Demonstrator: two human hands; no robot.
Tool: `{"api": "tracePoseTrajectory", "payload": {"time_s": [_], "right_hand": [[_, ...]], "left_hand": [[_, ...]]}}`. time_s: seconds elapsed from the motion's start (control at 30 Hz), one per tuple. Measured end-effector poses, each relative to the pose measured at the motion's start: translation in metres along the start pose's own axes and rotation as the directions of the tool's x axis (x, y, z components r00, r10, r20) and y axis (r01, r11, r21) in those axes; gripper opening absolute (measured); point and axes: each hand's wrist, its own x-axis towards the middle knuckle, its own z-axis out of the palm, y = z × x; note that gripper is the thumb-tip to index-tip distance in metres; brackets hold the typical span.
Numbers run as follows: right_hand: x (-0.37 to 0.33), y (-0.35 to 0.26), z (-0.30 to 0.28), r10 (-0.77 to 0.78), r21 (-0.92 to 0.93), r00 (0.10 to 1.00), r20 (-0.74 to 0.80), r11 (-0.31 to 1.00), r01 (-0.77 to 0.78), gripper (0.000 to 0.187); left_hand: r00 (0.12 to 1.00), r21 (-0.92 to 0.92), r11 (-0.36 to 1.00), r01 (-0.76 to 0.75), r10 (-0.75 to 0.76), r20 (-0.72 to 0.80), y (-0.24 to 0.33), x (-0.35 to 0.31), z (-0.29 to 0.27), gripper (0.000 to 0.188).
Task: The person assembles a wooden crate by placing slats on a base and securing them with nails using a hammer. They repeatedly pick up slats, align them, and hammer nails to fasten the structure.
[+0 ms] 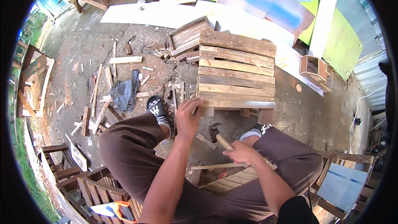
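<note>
The left arm (168, 178) stretches forward, the left hand (188, 117) half curled; the right arm (268, 178) slants inward, the right hand (242, 152) curled into a fist, lower. Both legs (132, 141) bend, spread wide.

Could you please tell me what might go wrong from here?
The bare left hand is at the near-left corner of the brown slatted wooden panel, so a stray swing of the wooden-handled, dark-headed hammer in the right hand could hit it. Loose pale and brown wood scraps near the black-and-white left sandal might cause a stumble on standing.
</note>
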Motion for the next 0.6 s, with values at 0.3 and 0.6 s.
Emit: {"api": "tracePoseTrajectory", "payload": {"time_s": [0.3, 0.6], "right_hand": [[-0.128, -0.015, -0.046, -0.33, 0.42, 0.927, -0.181, 0.826, 0.376, 0.027], [-0.093, -0.04, -0.021, -0.341, 0.419, 0.791, -0.509, 0.704, 0.573, 0.03]], "left_hand": [[0.999, -0.015, 1.0, 0.0, 0.001, 0.038, -0.004, -0.002, -0.002, 0.029], [0.998, 0.003, 0.999, -0.055, 0.054, 0.039, -0.004, 0.001, -0.003, 0.031]]}}
